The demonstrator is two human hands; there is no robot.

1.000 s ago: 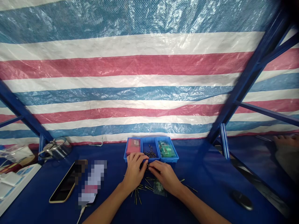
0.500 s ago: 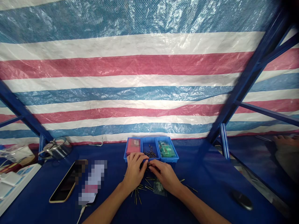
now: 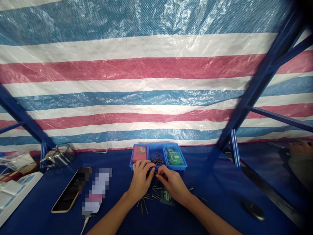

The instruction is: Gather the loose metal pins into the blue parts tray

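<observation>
My left hand [image 3: 142,176] and my right hand [image 3: 172,182] meet just in front of a blue three-part bin [image 3: 182,168]. The fingertips of both are closed in a pinch around a small dark metal piece [image 3: 156,173], mostly hidden by the fingers. It resembles the thin metal bits [image 3: 143,206] lying loose below my hands, slim like drill bits. More such bits [image 3: 157,160] are heaped in the bin's middle compartment. Beside my right wrist lies a small clear plastic bag [image 3: 167,198]. A red box [image 3: 139,154] fills the left compartment, and green packets [image 3: 174,156] fill the right one.
On the left are a phone [image 3: 69,192], a blurred-out device with a white cable [image 3: 84,225], a lidded steel pot [image 3: 61,156] and a white power strip [image 3: 22,189]. A black mouse [image 3: 253,209] lies right. Another person's hand [image 3: 300,147] shows at the far right.
My right fingers have shifted and curled slightly at the small piece. My left hand stays in place. The other person's hand at far right has moved slightly.
</observation>
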